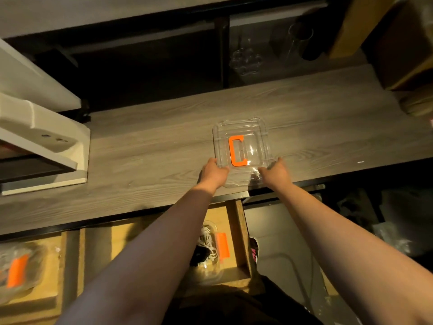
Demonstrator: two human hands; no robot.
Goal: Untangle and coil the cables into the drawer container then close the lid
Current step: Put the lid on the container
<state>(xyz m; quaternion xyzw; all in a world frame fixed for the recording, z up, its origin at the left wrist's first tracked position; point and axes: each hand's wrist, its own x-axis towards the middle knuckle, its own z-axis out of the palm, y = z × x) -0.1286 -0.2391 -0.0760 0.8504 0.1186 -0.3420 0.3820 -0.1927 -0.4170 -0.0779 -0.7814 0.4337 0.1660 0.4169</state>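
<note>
- Lid (242, 146), clear plastic with an orange handle (237, 150), lies flat on the desk (150, 146); left hand (214, 171) and right hand (275, 171) grip its near corners
- Cables (207, 240) sit in the drawer container (210, 249), below both wrists

The lid (242, 146) at the frame's centre is clear plastic with a bright orange handle (237, 150). The bench (145, 156) beneath it is grey with a streaked wood-grain pattern and a black front edge. Lower down, the drawer (236, 221) is yellowish wood; its clear container (212, 252) shows an orange clip (222, 245) and white cables (207, 241).
</note>
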